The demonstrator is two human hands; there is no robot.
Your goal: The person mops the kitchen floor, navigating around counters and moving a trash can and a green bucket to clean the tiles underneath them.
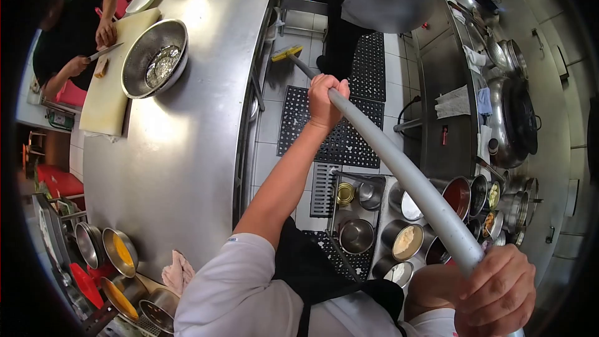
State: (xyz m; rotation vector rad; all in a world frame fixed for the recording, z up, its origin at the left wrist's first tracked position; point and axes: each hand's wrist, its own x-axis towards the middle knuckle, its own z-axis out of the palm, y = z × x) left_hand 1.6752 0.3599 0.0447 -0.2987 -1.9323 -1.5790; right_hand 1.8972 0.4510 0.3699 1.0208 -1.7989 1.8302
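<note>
A long grey pole (399, 168) runs diagonally across the view, with a small yellow head (287, 53) at its far end low over the tiled floor; it looks like a floor broom, though the bristles do not show clearly. My left hand (326, 101) is closed around the upper-middle stretch of the pole, arm reaching forward. Nearer my body, at the lower right, my right hand (496, 293) wraps round the thick near end. Black perforated rubber mats (299, 118) lie on the floor beneath my left hand.
A steel counter (187, 168) on the left bears a colander (131, 75) and a cutting board (100, 112), where a person cuts with a knife (105, 52). Another person in dark trousers (340, 43) stands ahead. Food pots (405, 240) crowd the lower right; woks (508, 122) line the right.
</note>
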